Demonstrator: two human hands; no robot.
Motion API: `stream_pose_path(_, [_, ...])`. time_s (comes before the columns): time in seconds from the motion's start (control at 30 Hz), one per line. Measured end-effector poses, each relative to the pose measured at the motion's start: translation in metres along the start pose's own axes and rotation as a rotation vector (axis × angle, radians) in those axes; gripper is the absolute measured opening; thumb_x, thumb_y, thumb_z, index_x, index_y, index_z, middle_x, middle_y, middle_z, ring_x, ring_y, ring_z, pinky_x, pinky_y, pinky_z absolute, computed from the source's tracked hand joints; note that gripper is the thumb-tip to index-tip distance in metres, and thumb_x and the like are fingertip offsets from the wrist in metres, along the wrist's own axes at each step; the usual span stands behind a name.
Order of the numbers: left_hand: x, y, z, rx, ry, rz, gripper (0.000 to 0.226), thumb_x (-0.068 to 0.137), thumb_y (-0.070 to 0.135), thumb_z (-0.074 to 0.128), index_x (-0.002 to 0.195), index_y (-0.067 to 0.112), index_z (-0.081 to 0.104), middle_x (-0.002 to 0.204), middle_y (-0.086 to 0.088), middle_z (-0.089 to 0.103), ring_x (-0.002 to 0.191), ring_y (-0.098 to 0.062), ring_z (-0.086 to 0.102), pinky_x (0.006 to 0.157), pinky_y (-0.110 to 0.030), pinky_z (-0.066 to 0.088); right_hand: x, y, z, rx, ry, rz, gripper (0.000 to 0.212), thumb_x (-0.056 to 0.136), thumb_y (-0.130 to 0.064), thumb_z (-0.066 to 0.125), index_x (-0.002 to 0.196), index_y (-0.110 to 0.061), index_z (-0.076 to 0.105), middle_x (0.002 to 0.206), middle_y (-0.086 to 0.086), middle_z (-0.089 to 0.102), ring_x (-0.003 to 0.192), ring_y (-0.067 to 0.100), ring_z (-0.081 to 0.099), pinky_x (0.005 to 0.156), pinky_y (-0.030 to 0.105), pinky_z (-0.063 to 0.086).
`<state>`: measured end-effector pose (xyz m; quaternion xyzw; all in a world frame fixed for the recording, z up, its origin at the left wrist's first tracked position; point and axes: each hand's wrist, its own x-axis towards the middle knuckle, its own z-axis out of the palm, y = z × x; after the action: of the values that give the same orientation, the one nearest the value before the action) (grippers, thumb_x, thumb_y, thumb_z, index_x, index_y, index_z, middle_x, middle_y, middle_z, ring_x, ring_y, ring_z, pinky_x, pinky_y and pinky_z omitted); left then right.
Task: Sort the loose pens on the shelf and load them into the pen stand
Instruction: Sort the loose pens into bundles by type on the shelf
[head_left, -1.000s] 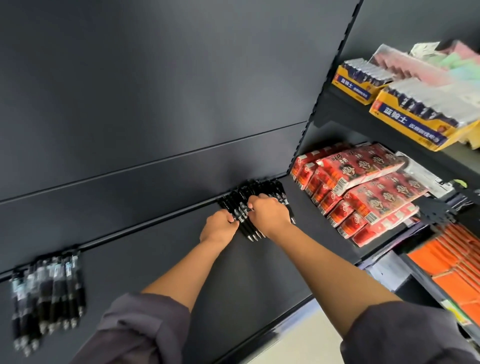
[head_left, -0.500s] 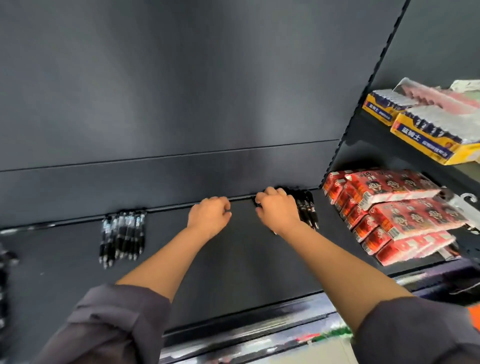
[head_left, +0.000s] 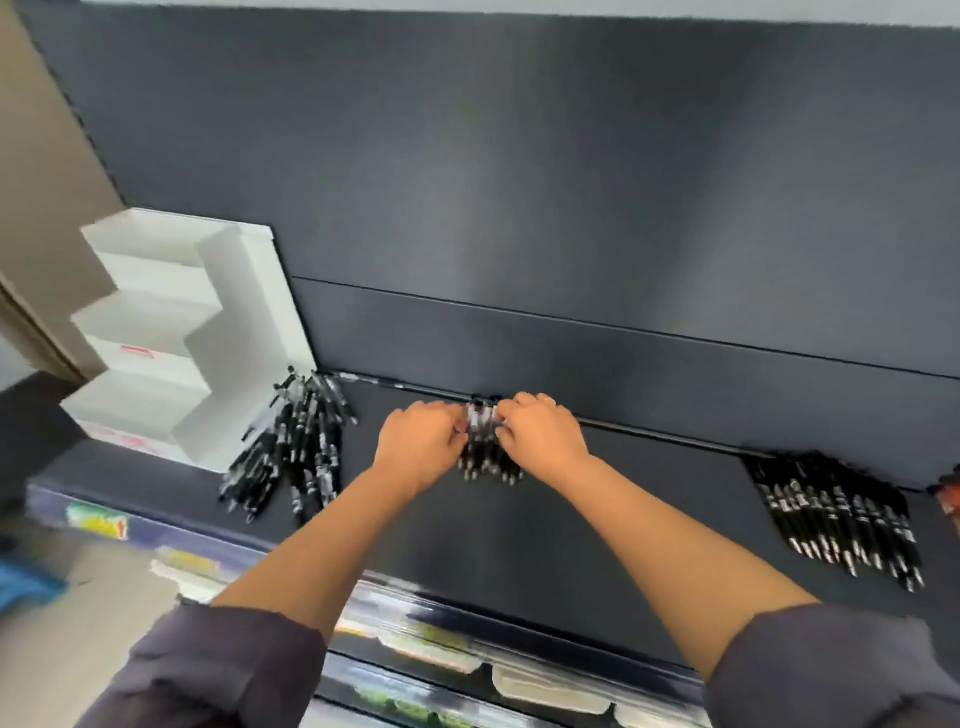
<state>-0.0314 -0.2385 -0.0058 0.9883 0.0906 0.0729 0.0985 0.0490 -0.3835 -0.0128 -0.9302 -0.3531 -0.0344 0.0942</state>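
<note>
On the dark shelf (head_left: 467, 540) my left hand (head_left: 418, 449) and my right hand (head_left: 540, 439) close from both sides on a small bundle of black pens (head_left: 485, 452) near the back wall, fingers curled round it. A loose, untidy pile of black pens (head_left: 293, 452) lies to the left. It touches the foot of a white stepped pen stand (head_left: 171, 338), whose tiers hold no pens that I can see. A neat row of black pens (head_left: 841, 514) lies at the right.
The shelf's grey back panel (head_left: 519, 182) rises right behind the hands. Price labels run along the shelf's front edge (head_left: 98, 519). A lower shelf with blurred packages (head_left: 447, 654) shows below. A red item (head_left: 950, 493) peeks in at the far right.
The view has swung left: the red packs and yellow boxes left the frame and the white stand came in. Both hands now hold the middle bundle; the right hand left the right-hand pens.
</note>
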Motion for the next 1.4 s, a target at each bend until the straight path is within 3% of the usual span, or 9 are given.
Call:
stream_pose_path(0.37, [-0.011,-0.198,-0.022,0.017,-0.084,-0.107,0.021,0.091,0.026,0.044,0.101,0.025,0.061,0.106,0.004,0.065,0.103,-0.021,0.058,0.085,-0.034,0.046,0.094,-0.158,0.056,0.066,-0.170,-0.047,0.023,0.094,-0.026,0.045,0.110,-0.018,0.059,0.114,0.005,0.058,0.109,0.029,0.051,0.084,0.037,0.043])
stream_pose_path(0.53, [-0.014,-0.232,-0.013,-0.010,-0.113,-0.112,0.020,0.091,0.023,0.042,0.097,0.023,0.061,0.100,0.002,0.065,0.098,-0.022,0.057,0.079,-0.033,0.043,0.108,-0.183,0.076,0.093,-0.430,0.054,0.018,0.093,-0.019,0.046,0.097,-0.012,0.061,0.101,0.007,0.062,0.096,0.030,0.058,0.073,0.035,0.047])
stream_pose_path(0.67, [-0.015,-0.244,-0.005,-0.035,-0.149,-0.127,0.020,0.092,0.023,0.041,0.098,0.022,0.060,0.100,0.002,0.064,0.096,-0.022,0.056,0.078,-0.033,0.043,0.113,-0.197,0.093,0.119,-0.479,0.178,0.015,0.093,-0.018,0.048,0.084,-0.010,0.056,0.087,0.006,0.057,0.084,0.028,0.058,0.059,0.029,0.044])
stream_pose_path(0.77, [-0.013,-0.245,0.001,-0.036,-0.172,-0.121,0.020,0.093,0.023,0.041,0.099,0.021,0.060,0.101,0.001,0.063,0.096,-0.022,0.056,0.077,-0.033,0.043,0.116,-0.203,0.105,0.096,-0.498,0.267,0.029,0.090,-0.019,0.052,0.065,-0.016,0.038,0.070,0.000,0.044,0.072,0.025,0.051,0.053,0.026,0.037])
stream_pose_path(0.97, [-0.004,-0.234,0.014,-0.026,-0.205,-0.083,0.024,0.095,0.027,0.043,0.111,0.022,0.059,0.109,0.001,0.059,0.106,-0.022,0.052,0.083,-0.033,0.039,0.123,-0.200,0.112,0.152,-0.526,0.381,0.028,0.085,-0.023,0.056,0.066,-0.017,0.038,0.069,-0.001,0.045,0.073,0.024,0.052,0.050,0.025,0.035])
stream_pose_path(1.1, [0.004,-0.217,0.022,0.115,-0.224,-0.068,0.029,0.094,0.030,0.043,0.115,0.020,0.061,0.114,-0.002,0.056,0.109,-0.024,0.050,0.086,-0.035,0.039,0.125,-0.185,0.107,0.185,-0.521,0.417,0.027,0.084,-0.026,0.055,0.065,-0.018,0.039,0.068,-0.001,0.044,0.070,0.024,0.051,0.048,0.023,0.031])
stream_pose_path(1.4, [0.021,-0.192,0.042,0.226,-0.283,-0.254,0.044,0.090,0.051,0.045,0.114,0.017,0.061,0.125,-0.005,0.052,0.117,-0.027,0.047,0.093,-0.041,0.035,0.113,-0.159,0.106,0.268,-0.492,0.421,0.031,0.080,-0.024,0.053,0.058,-0.018,0.032,0.061,0.000,0.038,0.067,0.026,0.044,0.047,0.023,0.025])
